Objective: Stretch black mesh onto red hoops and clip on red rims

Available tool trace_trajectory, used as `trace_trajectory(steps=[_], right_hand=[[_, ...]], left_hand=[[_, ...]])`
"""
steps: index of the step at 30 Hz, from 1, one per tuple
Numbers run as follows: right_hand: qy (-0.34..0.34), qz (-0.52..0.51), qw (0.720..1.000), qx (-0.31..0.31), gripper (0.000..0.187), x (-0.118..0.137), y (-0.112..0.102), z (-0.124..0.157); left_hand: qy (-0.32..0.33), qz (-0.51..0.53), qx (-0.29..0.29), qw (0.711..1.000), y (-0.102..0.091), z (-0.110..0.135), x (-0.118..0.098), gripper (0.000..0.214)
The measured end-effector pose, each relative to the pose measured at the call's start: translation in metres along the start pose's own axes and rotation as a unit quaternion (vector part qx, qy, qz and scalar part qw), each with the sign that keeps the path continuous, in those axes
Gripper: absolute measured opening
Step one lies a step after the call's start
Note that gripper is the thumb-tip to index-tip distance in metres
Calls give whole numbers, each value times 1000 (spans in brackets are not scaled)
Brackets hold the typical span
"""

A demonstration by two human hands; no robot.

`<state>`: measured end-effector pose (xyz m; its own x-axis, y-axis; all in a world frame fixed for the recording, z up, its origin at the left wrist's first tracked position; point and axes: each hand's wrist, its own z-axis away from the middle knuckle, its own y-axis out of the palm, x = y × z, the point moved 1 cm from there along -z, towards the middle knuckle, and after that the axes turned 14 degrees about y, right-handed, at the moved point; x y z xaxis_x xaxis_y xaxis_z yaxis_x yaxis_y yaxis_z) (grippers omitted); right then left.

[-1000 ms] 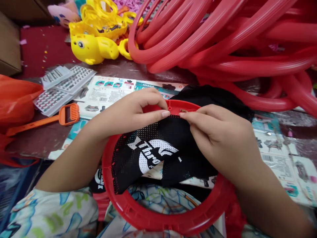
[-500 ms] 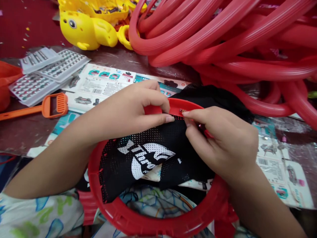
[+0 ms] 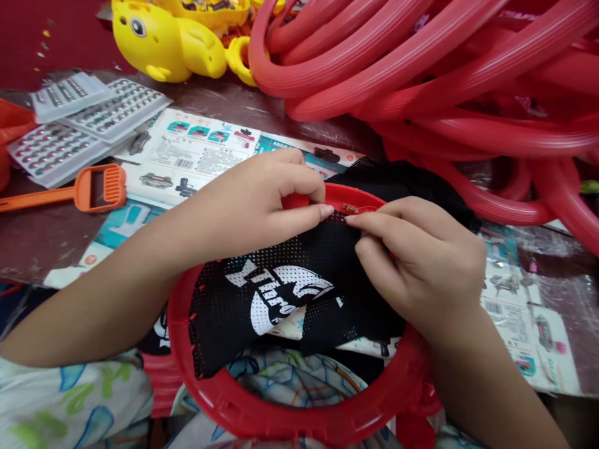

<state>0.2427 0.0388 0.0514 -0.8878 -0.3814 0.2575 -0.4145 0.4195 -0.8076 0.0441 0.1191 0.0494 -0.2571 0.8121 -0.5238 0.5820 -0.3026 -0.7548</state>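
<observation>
While the left hand (image 3: pixel 266 206) and right hand (image 3: pixel 425 262) pinch black printed mesh (image 3: pixel 281 284) at the far rim of the red plastic ring (image 3: pixel 299 424) above the lap (image 3: pixel 281 377), left-side mesh appears attached; the bare near rim appears outstanding.

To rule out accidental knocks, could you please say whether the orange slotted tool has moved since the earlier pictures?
No, the orange slotted tool lies as before beside the plastic trays; both slide leftward in the picture together.
</observation>
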Motion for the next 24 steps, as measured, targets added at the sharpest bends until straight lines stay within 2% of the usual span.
trace_trajectory(steps=[7, 12, 19, 24], right_hand=[[-2, 7, 1000, 15, 23, 1, 0, -1], [0, 15, 999, 50, 28, 2, 2, -1], [-5, 75, 992, 97, 35, 1, 1, 0], [-14, 114, 988, 104, 33, 4, 0, 2]], left_hand=[[-5, -21, -10, 1000, 4, 0, -1, 26], [-17, -25, -5, 1000, 5, 0, 0, 25], [-61, -35, 32, 997, 8, -3, 1, 17], [-69, -28, 23, 997, 11, -2, -1, 19]])
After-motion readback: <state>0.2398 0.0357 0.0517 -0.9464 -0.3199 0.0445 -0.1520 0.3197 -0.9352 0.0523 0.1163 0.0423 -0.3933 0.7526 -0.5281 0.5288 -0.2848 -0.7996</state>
